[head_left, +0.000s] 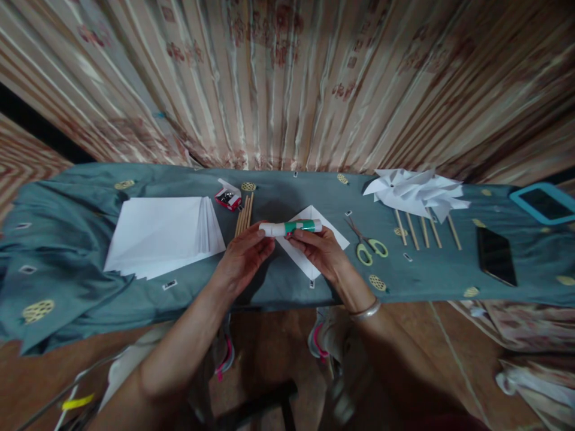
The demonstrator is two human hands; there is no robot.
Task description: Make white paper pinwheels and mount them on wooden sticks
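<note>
A white and green glue stick (pixel 299 227) lies level between my two hands, above the table. My left hand (pixel 245 256) pinches its white end, and my right hand (pixel 321 250) grips the green end. Below the glue stick rests a square of white paper (pixel 311 214), turned cornerwise and partly covered by my right hand. Green-handled scissors (pixel 366 242) lie just right of that paper. Several thin wooden sticks (pixel 245 214) are beside my left hand, with a small red and white box (pixel 228 197) of dark bits behind them.
A stack of white paper (pixel 162 230) sits on the left of the cloth-covered table (pixel 314 185). At the right are several paper pinwheels (pixel 415 190) on sticks, a dark phone (pixel 496 256) and a blue-framed tablet (pixel 543 202). A pleated curtain (pixel 287 90) hangs behind.
</note>
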